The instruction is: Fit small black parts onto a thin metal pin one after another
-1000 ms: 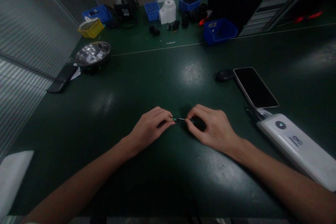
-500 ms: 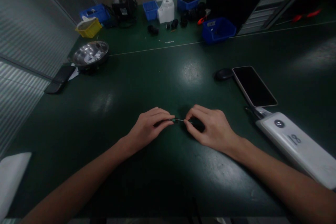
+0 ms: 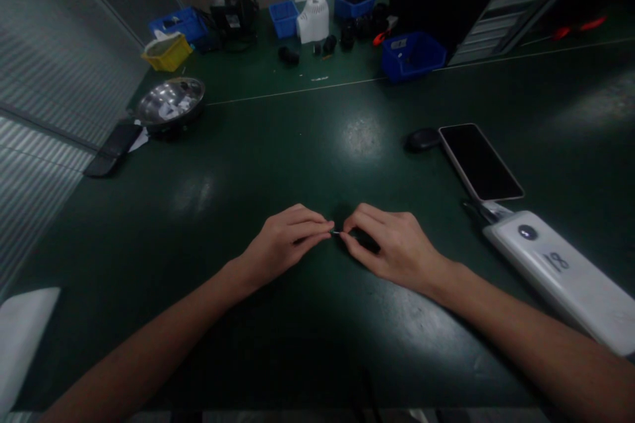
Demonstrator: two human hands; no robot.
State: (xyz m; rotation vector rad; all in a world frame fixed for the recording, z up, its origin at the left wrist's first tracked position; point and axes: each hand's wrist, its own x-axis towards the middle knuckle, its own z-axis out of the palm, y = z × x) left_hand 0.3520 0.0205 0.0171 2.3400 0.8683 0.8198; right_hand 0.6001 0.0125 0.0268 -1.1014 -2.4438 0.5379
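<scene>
My left hand (image 3: 284, 239) is closed in a pinch on a small green piece (image 3: 332, 231), mostly hidden by the fingertips and too small to name for sure. Facing it, my right hand (image 3: 397, 244) grips a small screwdriver (image 3: 368, 240) by its dark handle. The thin metal shaft points left and reaches the green piece at my left fingertips. Only a short length of that shaft shows between the two hands. Both hands are low over the dark green table (image 3: 278, 165).
On the right lie a phone (image 3: 481, 162), a black mouse-like object (image 3: 423, 140) and a white power bank (image 3: 560, 271) marked 18. A metal bowl (image 3: 171, 102) stands at the left. Farther back are a yellow bin (image 3: 167, 54), a blue bin (image 3: 414, 58) and a white housing (image 3: 314, 20).
My right hand has moved slightly left and down, and my left fingertips slightly right. The gap between the hands is smaller, with less of the shaft showing.
</scene>
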